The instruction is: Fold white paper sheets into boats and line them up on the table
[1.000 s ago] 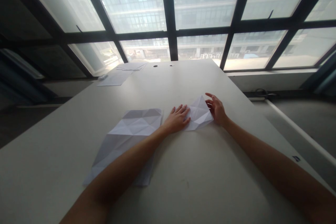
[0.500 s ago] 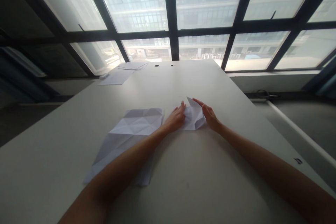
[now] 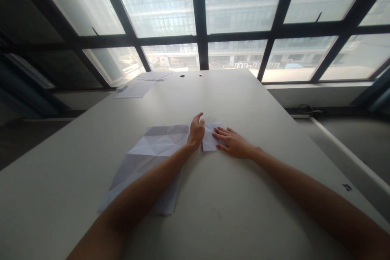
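A small folded sheet of white paper (image 3: 209,140) lies on the table in front of me. My right hand (image 3: 233,142) rests flat on its right part, fingers spread and pressing down, and hides that side. Along the paper's left edge stands my left hand (image 3: 197,131), turned on its side with a finger and the thumb pointing away; it grips nothing that I can see. A larger creased white sheet (image 3: 152,150) lies to the left, partly under my left forearm, its fold lines showing.
The white table (image 3: 225,199) stretches toward dark-framed windows (image 3: 237,4). More white sheets (image 3: 134,89) lie at its far left corner. A dark round hole (image 3: 182,76) is near the far edge, and a small dark mark (image 3: 346,187) is at the right.
The raised flap of the small paper now lies flat. My right hand has moved left onto it and spread out. My left hand has shifted left, off the paper's top to its edge.
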A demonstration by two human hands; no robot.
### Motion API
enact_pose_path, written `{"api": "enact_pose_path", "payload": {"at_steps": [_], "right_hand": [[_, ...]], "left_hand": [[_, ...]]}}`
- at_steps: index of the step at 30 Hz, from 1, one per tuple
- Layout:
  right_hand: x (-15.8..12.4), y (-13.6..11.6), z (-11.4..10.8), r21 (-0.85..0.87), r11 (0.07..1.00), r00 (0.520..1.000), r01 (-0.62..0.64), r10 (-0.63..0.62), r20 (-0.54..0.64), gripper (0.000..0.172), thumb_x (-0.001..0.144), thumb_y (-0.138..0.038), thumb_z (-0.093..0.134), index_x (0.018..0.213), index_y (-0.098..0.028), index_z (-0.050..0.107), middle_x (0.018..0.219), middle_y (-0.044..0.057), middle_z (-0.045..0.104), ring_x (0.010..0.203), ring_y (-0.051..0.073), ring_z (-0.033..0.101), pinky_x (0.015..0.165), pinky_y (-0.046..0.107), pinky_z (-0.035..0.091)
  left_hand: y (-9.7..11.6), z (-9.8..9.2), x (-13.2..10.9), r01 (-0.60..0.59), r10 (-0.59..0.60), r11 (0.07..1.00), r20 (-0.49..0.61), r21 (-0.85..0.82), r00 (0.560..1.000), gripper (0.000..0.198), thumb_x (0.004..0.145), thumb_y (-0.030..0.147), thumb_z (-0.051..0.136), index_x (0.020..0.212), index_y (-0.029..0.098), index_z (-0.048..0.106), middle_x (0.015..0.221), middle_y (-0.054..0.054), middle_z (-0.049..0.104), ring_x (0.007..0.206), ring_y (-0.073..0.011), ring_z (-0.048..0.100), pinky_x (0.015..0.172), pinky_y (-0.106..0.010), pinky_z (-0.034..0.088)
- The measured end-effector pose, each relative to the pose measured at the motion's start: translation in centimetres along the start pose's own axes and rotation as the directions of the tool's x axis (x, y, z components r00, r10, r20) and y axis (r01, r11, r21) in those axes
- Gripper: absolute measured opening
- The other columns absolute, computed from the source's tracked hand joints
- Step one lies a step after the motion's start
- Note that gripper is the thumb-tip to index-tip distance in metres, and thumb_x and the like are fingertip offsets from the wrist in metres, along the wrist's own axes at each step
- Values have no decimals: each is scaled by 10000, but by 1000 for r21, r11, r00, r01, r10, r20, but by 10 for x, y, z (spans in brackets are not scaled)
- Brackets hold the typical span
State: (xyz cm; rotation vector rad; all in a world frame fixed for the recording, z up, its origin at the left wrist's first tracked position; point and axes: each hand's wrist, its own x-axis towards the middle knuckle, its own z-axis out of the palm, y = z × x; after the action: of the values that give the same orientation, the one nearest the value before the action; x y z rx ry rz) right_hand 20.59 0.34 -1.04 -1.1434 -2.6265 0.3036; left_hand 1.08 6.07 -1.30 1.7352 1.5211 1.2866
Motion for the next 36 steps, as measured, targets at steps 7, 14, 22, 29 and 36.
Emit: {"api": "enact_pose_path", "payload": {"at_steps": [7,14,22,29,36], "right_hand": [[0,2,1,-19,1000,1000,16,-16,-8,640,1003,-420,363,1578,-178,219,1631,98,202,1516,219,147,1225,491,115],[2,7,9,-62,989,991,-134,133,-20,642,1014,-434,242,1588,-156,173,1631,92,200,1512,250,169,1217,540,108],[5,10,4,-7,974,974,-227,227,0,655,976,-391,326,1577,-152,219,1625,97,222,1509,265,182,1205,573,74],[2,13,-2,17,974,974,-224,224,19,650,995,-458,312,1578,-182,228,1625,93,228,1512,262,168,1209,554,67],[5,13,3,-57,944,946,-324,324,-14,603,990,-345,295,1571,-190,243,1625,83,237,1512,269,168,1185,622,85]], "left_hand": [[12,0,-18,-465,171,781,574,417,801,528,949,185,321,1461,141,443,1548,-89,419,1471,-204,308,1226,-438,187],[7,2,-21,-582,145,635,662,508,736,600,1018,367,248,1547,83,269,1621,-132,245,1514,-240,180,1221,-446,171],[11,-2,-23,-640,145,596,718,486,681,628,1033,429,199,1566,97,211,1637,-141,178,1523,-249,133,1219,-462,140],[11,-4,-24,-666,158,585,741,463,653,638,1034,447,204,1570,101,190,1639,-144,167,1527,-241,111,1223,-446,112],[7,-3,-22,-680,195,596,745,427,638,658,1034,498,190,1582,135,163,1641,-125,174,1525,-245,122,1221,-451,98]]}}
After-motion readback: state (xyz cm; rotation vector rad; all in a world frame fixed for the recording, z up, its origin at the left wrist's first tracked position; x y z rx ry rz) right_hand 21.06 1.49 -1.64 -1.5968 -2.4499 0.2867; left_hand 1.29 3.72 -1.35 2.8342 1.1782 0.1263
